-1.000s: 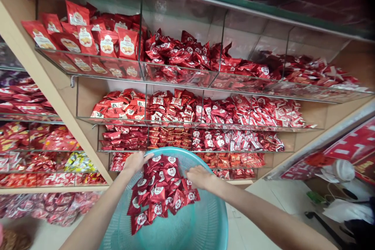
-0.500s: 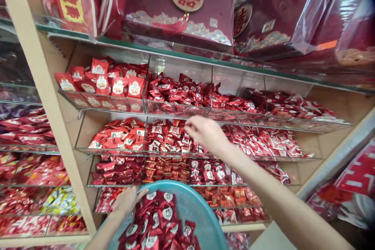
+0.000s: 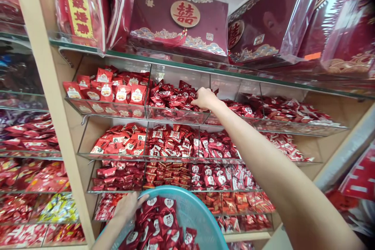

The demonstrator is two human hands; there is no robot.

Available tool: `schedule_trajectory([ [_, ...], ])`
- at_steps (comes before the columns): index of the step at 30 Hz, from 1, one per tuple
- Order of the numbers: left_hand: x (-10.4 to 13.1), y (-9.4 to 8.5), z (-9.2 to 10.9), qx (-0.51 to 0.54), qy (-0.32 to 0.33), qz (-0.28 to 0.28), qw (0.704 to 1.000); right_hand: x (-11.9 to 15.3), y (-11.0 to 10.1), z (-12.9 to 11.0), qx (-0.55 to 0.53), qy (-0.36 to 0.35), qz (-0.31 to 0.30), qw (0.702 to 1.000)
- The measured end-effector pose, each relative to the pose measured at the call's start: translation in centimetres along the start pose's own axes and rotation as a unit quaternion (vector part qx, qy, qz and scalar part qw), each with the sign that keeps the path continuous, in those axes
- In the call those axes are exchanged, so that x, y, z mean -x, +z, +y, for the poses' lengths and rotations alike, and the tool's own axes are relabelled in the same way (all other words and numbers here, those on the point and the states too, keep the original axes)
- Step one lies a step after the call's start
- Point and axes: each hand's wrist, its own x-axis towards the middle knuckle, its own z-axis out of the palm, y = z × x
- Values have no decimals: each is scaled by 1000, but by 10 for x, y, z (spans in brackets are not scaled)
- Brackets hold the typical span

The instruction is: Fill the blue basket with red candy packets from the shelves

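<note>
A teal plastic basket point(image 3: 202, 218) at the bottom holds dark-red candy packets point(image 3: 168, 220) with white labels. My left hand point(image 3: 127, 206) grips its rim at the left, fingers closed over the edge. Higher up, my right hand point(image 3: 206, 99) reaches into the top row of clear bins, over a pile of dark-red packets point(image 3: 172, 95). Its fingers are curled down at the packets near a divider; what they hold, if anything, is hidden. Left of that pile sit brighter red packets with white labels point(image 3: 121, 93).
A glass shelf edge point(image 3: 175, 62) runs just above my right hand, with plastic-wrapped maroon gift bags point(image 3: 181, 23) on it. Rows of packet-filled bins point(image 3: 125, 140) lie below, with clear front lips. A wooden upright point(image 3: 55, 105) stands at the left.
My right hand has risen from in front of the second row to the packets in the top row. My left hand stays on the basket rim. The view has tilted up slightly.
</note>
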Motion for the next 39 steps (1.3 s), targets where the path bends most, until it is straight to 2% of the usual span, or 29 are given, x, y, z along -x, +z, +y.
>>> schedule_trajectory([
  [3,2,-5,2,3,3,-8,1000,-3,-1,2,-22,21,-35,999],
  [8,3,-6,3,-5,1,-5,1000,-4,4,1,12,1,28,1000],
  [12,0,0,1,-6,-1,-3,1000,-5,9,1,9,2,39,999],
  [14,0,1,0,-10,-3,1,1000,-5,7,3,-1,-4,68,998],
  [17,0,0,1,-17,-7,3,1000,8,-4,7,-29,-32,154,987],
  [19,0,-1,3,-18,-11,-4,1000,27,-11,7,-57,-81,211,972],
  [21,0,-3,4,-18,-12,-12,1000,54,-7,6,-89,-154,232,956],
  [22,0,-3,4,-18,-16,-18,1000,71,1,5,-104,-193,221,950],
  [24,-1,-3,5,-17,-10,-27,999,108,32,2,-125,-261,153,945],
  [27,-2,-2,5,-8,-14,-33,999,166,108,2,-120,-325,-31,938],
  [29,-2,-2,5,-6,-7,-33,999,200,161,5,-91,-353,-162,917],
  [32,-1,-3,5,-5,4,-33,999,237,220,15,-44,-368,-277,886],
  [35,-1,-4,6,-3,-2,-36,999,256,244,27,-28,-376,-345,860],
  [39,-2,-1,5,-12,2,-29,999,266,250,38,-9,-380,-376,845],
])
